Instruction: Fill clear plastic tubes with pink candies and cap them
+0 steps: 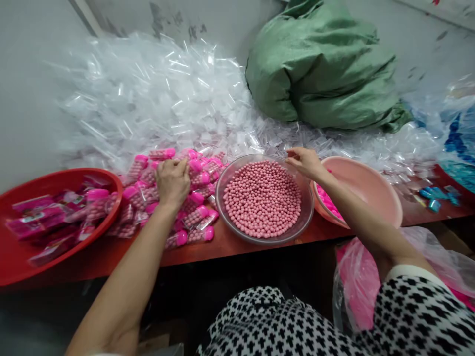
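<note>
My left hand (172,182) is over a pile of small clear containers with pink caps (200,211), filled with pink beads. Its fingers are bent down among them, and what they touch is hidden. Right of the pile stands a clear bowl (264,241) full of round pink beads (262,200). At that bowl's upper right rim is my right hand (302,160), its fingers pointing left with gaps between them and nothing visible in them. Beneath my right forearm, a peach bowl (374,190) holds bright pink pieces (328,201).
A red basin (111,198) with pink packages sits at the left. Clear empty containers (159,94) are heaped along the wall, with a green sack (322,69) on them. Blue pieces (434,198) lie at the right. A plastic bag (358,282) hangs below the table's front edge.
</note>
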Demonstrator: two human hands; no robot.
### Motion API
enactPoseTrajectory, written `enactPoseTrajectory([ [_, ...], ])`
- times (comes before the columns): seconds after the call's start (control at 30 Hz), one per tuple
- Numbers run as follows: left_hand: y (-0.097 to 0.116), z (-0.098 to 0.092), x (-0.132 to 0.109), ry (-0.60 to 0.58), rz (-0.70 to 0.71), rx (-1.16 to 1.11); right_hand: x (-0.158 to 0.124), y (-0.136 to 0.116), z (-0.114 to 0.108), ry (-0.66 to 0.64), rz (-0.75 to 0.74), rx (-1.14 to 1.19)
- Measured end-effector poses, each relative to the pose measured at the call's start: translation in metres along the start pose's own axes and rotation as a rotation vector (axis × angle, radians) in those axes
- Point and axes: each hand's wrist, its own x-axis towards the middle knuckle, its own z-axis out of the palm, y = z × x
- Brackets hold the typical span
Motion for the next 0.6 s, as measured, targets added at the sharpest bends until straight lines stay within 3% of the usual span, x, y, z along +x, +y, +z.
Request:
enactPoseTrajectory([
  [0.13,0.007,0.007,0.001,-0.02,0.036,0.058,0.048,0.013,0.006,-0.099,0.062,-0.177],
  [0.37,0.016,0.003,-0.005,-0.046,0.119,0.117,0.12,0.029,0.036,-0.056,0.251,-0.172],
  [0.6,0.013,0.003,-0.011,-0.01,0.128,0.071,0.158,0.046,0.056,-0.11,0.277,-0.117],
])
